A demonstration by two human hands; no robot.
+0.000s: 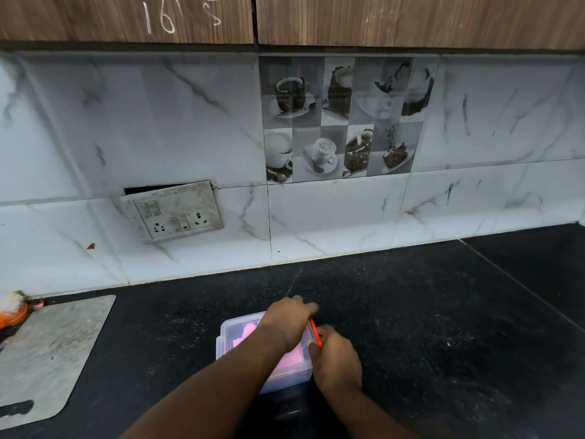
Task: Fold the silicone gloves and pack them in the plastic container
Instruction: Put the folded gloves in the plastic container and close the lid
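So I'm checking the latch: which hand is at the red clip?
The right hand, touching the red clip at the container's right edge; the left hand rests on top.

Two bare forearms, no sleeves visible, bare hands, left hand (289, 316), right hand (337, 359)

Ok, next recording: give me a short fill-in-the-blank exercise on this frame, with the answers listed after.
1. The gloves inside the clear plastic container are ____ in colour.
2. The container sits on a ____ countertop.
3. The clip on the container's right side, by the right hand, is ____.
4. The left hand rests on ____ of the container.

Missing words: pink; black; red; top
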